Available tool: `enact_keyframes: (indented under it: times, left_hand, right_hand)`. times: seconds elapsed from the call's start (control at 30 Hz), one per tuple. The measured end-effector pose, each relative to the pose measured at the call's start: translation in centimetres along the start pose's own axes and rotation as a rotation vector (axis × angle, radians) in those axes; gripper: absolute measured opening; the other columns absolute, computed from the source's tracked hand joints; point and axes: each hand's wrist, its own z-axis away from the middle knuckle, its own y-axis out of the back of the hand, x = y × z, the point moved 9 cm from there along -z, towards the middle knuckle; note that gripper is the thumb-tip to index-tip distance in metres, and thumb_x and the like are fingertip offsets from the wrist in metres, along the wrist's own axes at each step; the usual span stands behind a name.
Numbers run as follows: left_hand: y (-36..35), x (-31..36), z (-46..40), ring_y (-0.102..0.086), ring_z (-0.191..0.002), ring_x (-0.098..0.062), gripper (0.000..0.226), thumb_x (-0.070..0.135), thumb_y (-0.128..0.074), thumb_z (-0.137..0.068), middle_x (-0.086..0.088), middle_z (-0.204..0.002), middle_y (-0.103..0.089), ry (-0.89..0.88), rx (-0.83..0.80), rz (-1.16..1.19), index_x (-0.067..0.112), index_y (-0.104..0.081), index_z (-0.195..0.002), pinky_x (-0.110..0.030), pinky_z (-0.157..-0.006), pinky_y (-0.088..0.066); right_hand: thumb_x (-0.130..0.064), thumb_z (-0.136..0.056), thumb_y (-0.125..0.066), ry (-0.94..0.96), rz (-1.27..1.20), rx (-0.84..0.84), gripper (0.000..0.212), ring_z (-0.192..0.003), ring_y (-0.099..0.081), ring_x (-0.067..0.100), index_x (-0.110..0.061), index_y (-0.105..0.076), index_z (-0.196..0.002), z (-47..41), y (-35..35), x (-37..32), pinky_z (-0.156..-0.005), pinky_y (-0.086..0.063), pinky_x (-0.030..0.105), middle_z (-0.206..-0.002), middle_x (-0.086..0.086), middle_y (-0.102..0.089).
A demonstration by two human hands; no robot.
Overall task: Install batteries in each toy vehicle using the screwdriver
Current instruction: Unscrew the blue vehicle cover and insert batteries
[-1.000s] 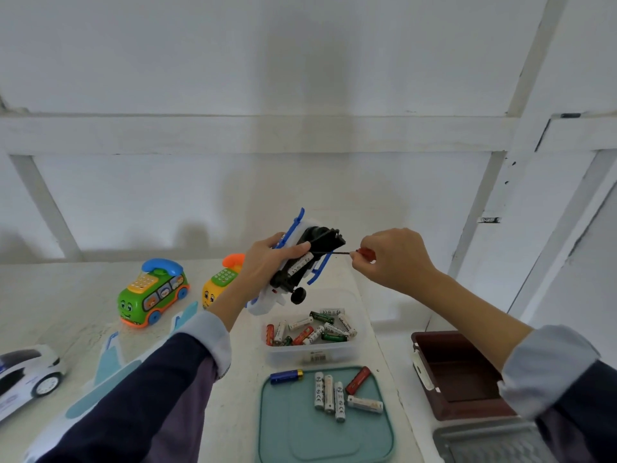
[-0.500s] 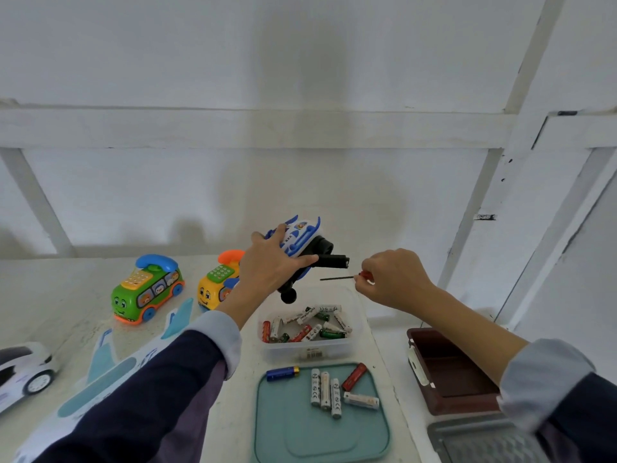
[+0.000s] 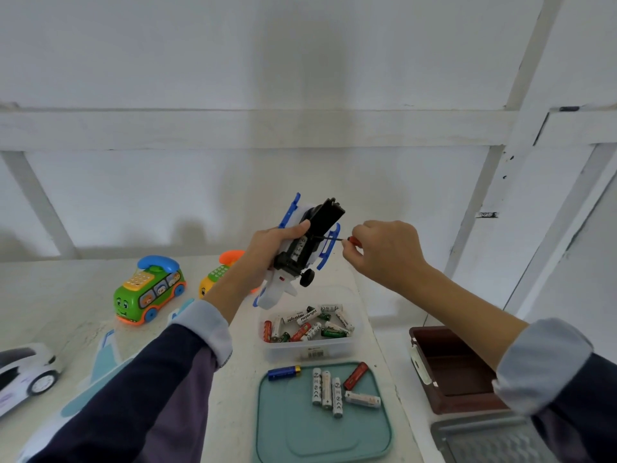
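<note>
While it's flipped belly-up, white and blue toy (image 3: 302, 252) with black underside, left hand (image 3: 270, 252) wrapped round it, right hand (image 3: 384, 250) pinching screwdriver (image 3: 337, 239), tip on underside.

White-and-blue toy vehicle (image 3: 302, 259) with black underside; red-handled screwdriver (image 3: 347, 239); green toy bus (image 3: 148, 292); teal tray (image 3: 273, 426); brown box (image 3: 457, 365).

Five toy vehicles (image 3: 302, 252); six batteries on green tray (image 3: 300, 439) below hands; many more in clear box (image 3: 347, 349), uncountable
</note>
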Motion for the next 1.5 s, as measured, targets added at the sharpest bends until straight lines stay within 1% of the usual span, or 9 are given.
enact_keyframes:
  times: [0.1,0.23,0.3,0.4,0.53,0.73,1.07,1.3,1.5]
  left_hand:
    - [-0.3,0.2,0.1,-0.068,-0.080,-0.032,0.051,0.035,-0.081,-0.071,-0.017,-0.095,-0.073,-0.020,0.000,-0.009,-0.003,-0.068,-0.104,-0.042,-0.079,-0.058]
    - [-0.7,0.7,0.6,-0.067,-0.069,-0.026,0.031,0.033,-0.081,-0.072,-0.007,-0.075,-0.073,-0.066,0.024,-0.042,0.006,-0.069,-0.083,-0.041,-0.077,-0.057]
    - [-0.7,0.8,0.7,-0.066,-0.067,-0.025,0.024,0.031,-0.081,-0.073,-0.004,-0.070,-0.072,-0.097,0.037,-0.074,0.011,-0.069,-0.076,-0.039,-0.076,-0.057]
    - [-0.7,0.8,0.9,-0.067,-0.070,-0.026,0.024,0.032,-0.080,-0.073,-0.007,-0.077,-0.072,-0.138,0.039,-0.136,0.011,-0.071,-0.082,-0.041,-0.079,-0.058]
    - [-0.8,0.9,1.1,-0.070,-0.077,-0.029,0.041,0.041,-0.077,-0.075,-0.011,-0.087,-0.073,-0.193,0.072,-0.263,0.008,-0.070,-0.099,-0.043,-0.079,-0.059]
    - [-1.2,0.7,1.1,-0.070,-0.084,-0.032,0.042,0.045,-0.075,-0.076,-0.012,-0.090,-0.073,-0.216,0.074,-0.334,0.011,-0.069,-0.100,-0.048,-0.079,-0.058]
    - [-0.8,0.2,1.3,-0.071,-0.084,-0.033,0.034,0.040,-0.077,-0.076,-0.012,-0.090,-0.074,-0.187,0.064,-0.249,0.015,-0.069,-0.096,-0.049,-0.080,-0.058]
    - [-0.6,0.8,1.4,-0.071,-0.080,-0.029,0.037,0.043,-0.074,-0.078,-0.010,-0.089,-0.073,-0.258,0.071,-0.335,0.016,-0.068,-0.103,-0.043,-0.078,-0.059]
    - [-0.1,0.5,1.1,-0.069,-0.074,-0.026,0.024,0.041,-0.075,-0.078,-0.007,-0.085,-0.073,-0.222,0.059,-0.284,0.022,-0.068,-0.092,-0.040,-0.076,-0.059]
  right_hand:
    - [-0.019,-0.070,-0.060,-0.006,0.015,-0.021,0.034,-0.035,-0.014,0.011,-0.010,-0.045,-0.041,-0.3,0.5,-0.4,-0.045,-0.010,0.011,-0.040,-0.006,-0.024]
    - [-0.018,-0.065,-0.056,0.002,0.042,-0.006,0.039,-0.042,0.006,0.004,-0.016,-0.024,-0.043,-0.9,1.5,-1.4,-0.049,-0.003,0.010,-0.042,-0.008,-0.009]
    - [-0.016,-0.066,-0.058,0.015,0.027,-0.073,0.042,-0.041,0.005,0.004,-0.015,-0.023,-0.043,-0.9,1.1,-1.4,-0.048,-0.004,0.012,-0.043,-0.010,-0.004]
    - [-0.017,-0.074,-0.055,0.007,0.043,-0.169,0.044,-0.038,-0.005,0.008,-0.014,-0.023,-0.044,-0.7,0.3,-0.7,-0.047,-0.009,0.017,-0.041,-0.007,-0.010]
    - [-0.024,-0.085,-0.045,-0.040,0.062,-0.306,0.037,-0.043,-0.017,0.013,-0.012,-0.032,-0.053,-0.4,-0.5,0.1,-0.046,-0.015,0.023,-0.046,-0.001,-0.025]
    - [-0.025,-0.083,-0.045,-0.098,0.031,-0.404,0.038,-0.045,-0.020,0.014,-0.013,-0.027,-0.052,-0.4,-0.6,0.4,-0.046,-0.018,0.023,-0.048,0.001,-0.027]
    - [-0.025,-0.082,-0.047,-0.101,0.012,-0.428,0.039,-0.046,-0.019,0.014,-0.014,-0.027,-0.051,-0.7,-0.2,0.3,-0.046,-0.018,0.022,-0.048,0.000,-0.025]
    - [-0.027,-0.080,-0.051,-0.186,-0.093,-0.420,0.042,-0.046,-0.019,0.015,-0.014,-0.026,-0.049,-0.2,-0.6,1.3,-0.047,-0.019,0.022,-0.047,0.000,-0.023]
    - [-0.026,-0.080,-0.051,-0.167,-0.068,-0.431,0.042,-0.047,-0.016,0.015,-0.015,-0.026,-0.049,0.4,-0.6,0.8,-0.047,-0.017,0.023,-0.048,0.000,-0.020]
